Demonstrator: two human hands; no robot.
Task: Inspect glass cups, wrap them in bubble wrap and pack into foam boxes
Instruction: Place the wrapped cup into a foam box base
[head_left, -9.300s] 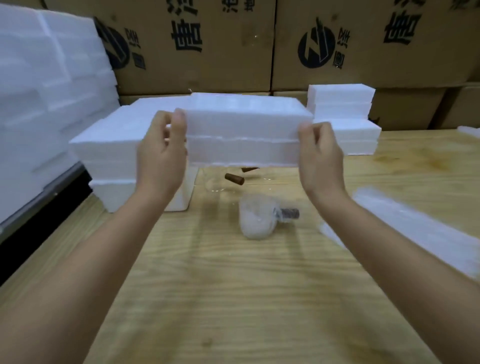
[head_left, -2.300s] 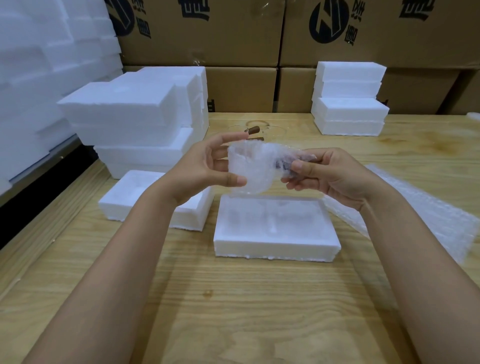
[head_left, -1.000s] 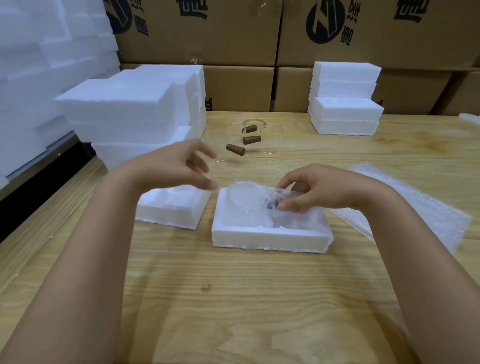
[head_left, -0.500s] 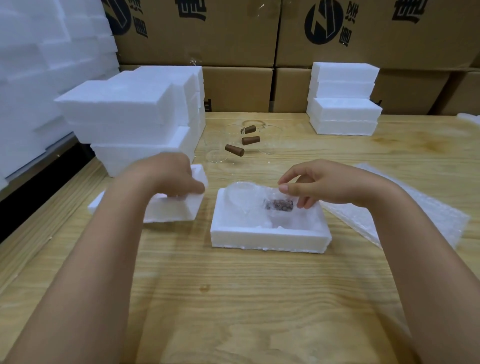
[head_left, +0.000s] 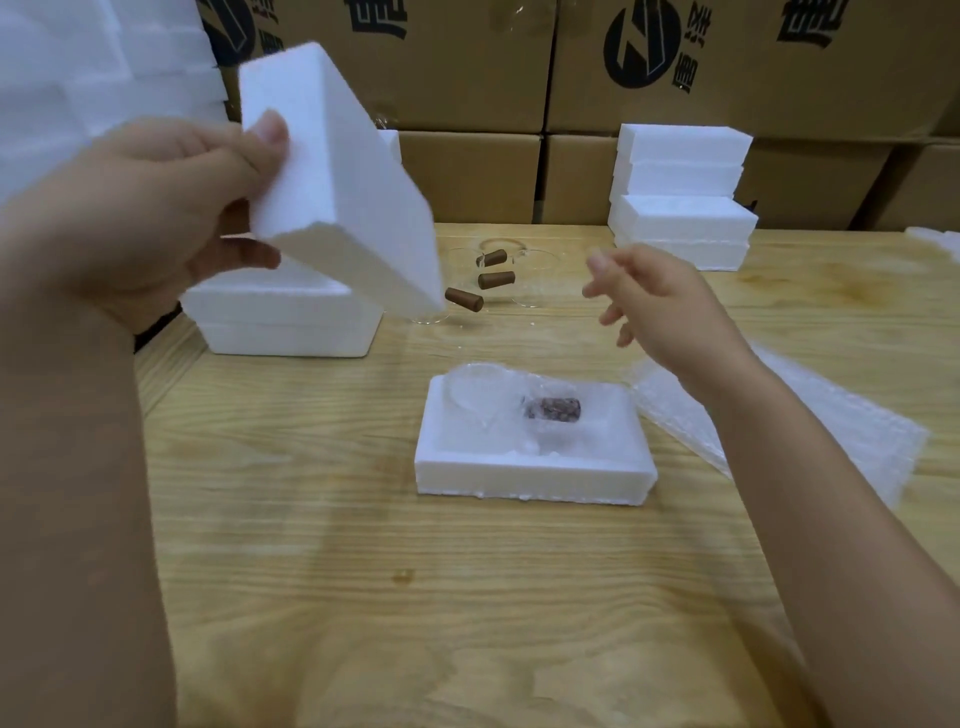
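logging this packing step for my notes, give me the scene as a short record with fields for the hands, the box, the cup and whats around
left hand: grips a foam lid, raised and tilted above the table
right hand: open, holds nothing, in the air beyond the foam box base
foam box base: on the wooden table, uncovered
wrapped cup: lies in the base, brown handle showing through the wrap
bubble wrap sheet: on the table, right of the base
unwrapped cups: clear, brown handles, further back
foam stacks: left and back right

I see wood table (head_left: 467, 597), foam box (head_left: 535, 478) centre, bubble wrap (head_left: 831, 431) beside it, left foam stack (head_left: 285, 322), right foam stack (head_left: 680, 218), glass cups (head_left: 496, 280) between.
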